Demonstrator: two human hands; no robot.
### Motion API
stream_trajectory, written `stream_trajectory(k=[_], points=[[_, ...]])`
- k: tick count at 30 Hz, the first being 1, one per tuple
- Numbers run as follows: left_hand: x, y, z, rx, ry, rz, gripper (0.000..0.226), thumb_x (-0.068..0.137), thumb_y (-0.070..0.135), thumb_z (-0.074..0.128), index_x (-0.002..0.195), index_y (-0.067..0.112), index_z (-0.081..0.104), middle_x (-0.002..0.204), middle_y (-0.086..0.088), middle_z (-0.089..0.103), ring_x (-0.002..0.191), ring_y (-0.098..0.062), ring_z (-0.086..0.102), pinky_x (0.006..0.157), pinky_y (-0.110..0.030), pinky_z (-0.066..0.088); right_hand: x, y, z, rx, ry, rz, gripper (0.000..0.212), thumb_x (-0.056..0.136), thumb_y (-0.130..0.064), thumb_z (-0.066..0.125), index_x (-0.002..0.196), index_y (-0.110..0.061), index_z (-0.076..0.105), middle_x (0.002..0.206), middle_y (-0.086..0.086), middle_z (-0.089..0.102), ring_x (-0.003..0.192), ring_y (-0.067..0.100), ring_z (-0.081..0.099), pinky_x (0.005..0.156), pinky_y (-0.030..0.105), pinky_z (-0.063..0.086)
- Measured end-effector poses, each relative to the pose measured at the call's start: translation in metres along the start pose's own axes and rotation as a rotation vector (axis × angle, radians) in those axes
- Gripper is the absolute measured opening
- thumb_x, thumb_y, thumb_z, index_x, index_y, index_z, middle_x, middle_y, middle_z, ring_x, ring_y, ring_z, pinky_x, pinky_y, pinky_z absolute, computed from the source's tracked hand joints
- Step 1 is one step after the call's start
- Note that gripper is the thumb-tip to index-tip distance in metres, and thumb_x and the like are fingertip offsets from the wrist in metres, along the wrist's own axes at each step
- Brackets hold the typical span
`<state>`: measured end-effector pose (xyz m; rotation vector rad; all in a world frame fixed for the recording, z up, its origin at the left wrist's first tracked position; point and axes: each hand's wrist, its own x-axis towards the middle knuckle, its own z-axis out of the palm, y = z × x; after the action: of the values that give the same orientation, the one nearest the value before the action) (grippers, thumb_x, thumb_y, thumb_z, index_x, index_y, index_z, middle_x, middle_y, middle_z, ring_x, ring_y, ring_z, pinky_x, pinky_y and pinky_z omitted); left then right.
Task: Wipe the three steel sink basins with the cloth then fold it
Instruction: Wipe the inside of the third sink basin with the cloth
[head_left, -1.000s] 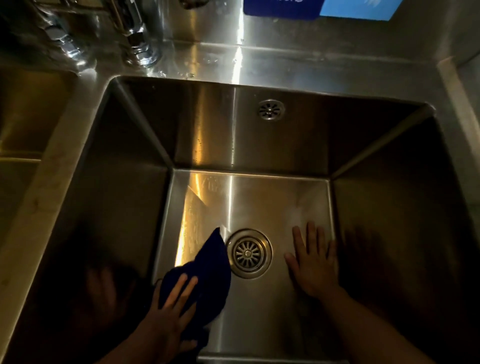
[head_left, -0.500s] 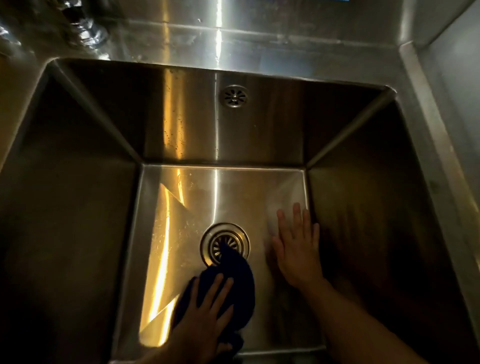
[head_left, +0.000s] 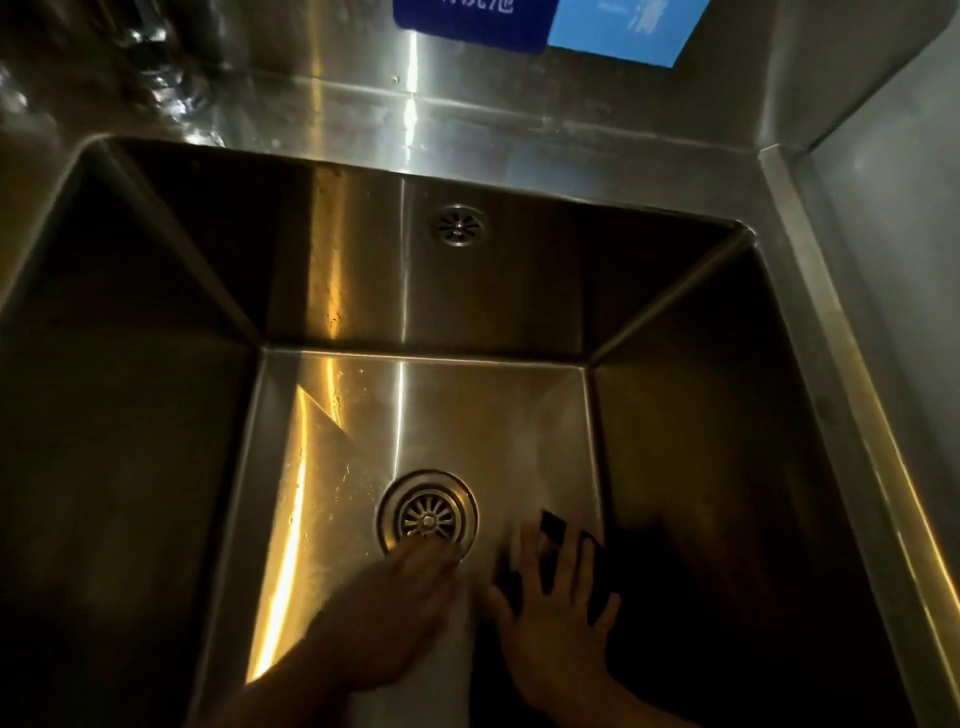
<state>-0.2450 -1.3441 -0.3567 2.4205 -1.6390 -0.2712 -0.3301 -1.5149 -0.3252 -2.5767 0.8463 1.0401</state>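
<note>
Wiping the basin floor, cloth in the near right corner

The right hand (head_left: 561, 597) presses the dark cloth (head_left: 551, 526) flat against the floor of the steel basin (head_left: 519, 291), fingers straight and spread apart, just right of the drain (head_left: 427, 512). The left hand (head_left: 395, 608) is blurred, its fingers straight and holding nothing, over the drain's near edge. Only this basin shows, so I judge the wiping is mid-way at best. Its walls may need passes, the other basins cannot be judged, and the folding is not yet done.

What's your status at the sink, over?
Right hand flat, fingers spread on dark cloth at right edge of basin floor. Left hand blurred, open, beside drain. Nothing in the way.
</note>
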Motion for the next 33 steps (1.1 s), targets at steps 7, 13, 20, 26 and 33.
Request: stream_trajectory(k=[7,13,20,26,33], points=[[-0.050,-0.076,0.019,-0.197,0.136,-0.925,0.078,0.088,0.063,0.007,0.151,0.016,0.007,0.160,-0.011,-0.005,0.146,-0.026,-0.015,0.118,-0.044,-0.004,-0.041,-0.004,0.033,0.154,0.236,-0.118,0.069,0.097,-0.054,0.002,0.151,-0.015,-0.009,0.159,0.016,-0.003,0.120,0.035,0.057,0.115,0.053,0.011],[-0.061,-0.087,0.036,-0.079,0.094,-0.888,0.070,0.091,0.054,0.024,0.148,0.013,0.027,0.157,-0.016,0.018,0.147,-0.033,0.010,0.115,-0.048,0.013,0.033,0.022,0.021,-0.218,0.222,-0.312,0.093,0.074,-0.086,0.022,0.148,-0.032,0.008,0.158,0.010,-0.007,0.145,0.028,-0.021,0.112,0.053,-0.004],[-0.062,-0.091,0.047,-0.049,0.140,-0.889,0.070,0.089,0.052,0.029,0.149,0.015,0.024,0.158,-0.014,0.017,0.147,-0.031,0.011,0.115,-0.047,0.011,0.165,-0.002,-0.053,-0.129,0.369,-0.326,0.089,0.068,-0.091,0.000,0.139,-0.046,-0.032,0.147,0.001,-0.046,0.138,0.024,-0.037,0.115,0.049,-0.016],[-0.063,-0.092,0.047,-0.049,0.151,-0.889,0.071,0.090,0.057,0.023,0.150,0.018,0.023,0.158,-0.013,0.018,0.147,-0.031,0.012,0.116,-0.045,0.009,0.188,-0.031,-0.070,-0.056,0.553,-0.269,0.089,0.077,-0.084,0.009,0.151,-0.036,-0.004,0.161,0.011,-0.005,0.147,0.032,0.001,0.117,0.051,0.001],[-0.063,-0.092,0.045,-0.078,0.149,-0.913,0.075,0.090,0.058,0.021,0.150,0.014,0.019,0.158,-0.013,0.020,0.146,-0.029,0.016,0.114,-0.046,0.017,0.173,-0.122,-0.051,0.101,0.585,-0.123,0.094,0.080,-0.079,-0.003,0.153,-0.020,0.003,0.157,0.027,-0.007,0.145,0.042,-0.002,0.117,0.056,-0.001]])
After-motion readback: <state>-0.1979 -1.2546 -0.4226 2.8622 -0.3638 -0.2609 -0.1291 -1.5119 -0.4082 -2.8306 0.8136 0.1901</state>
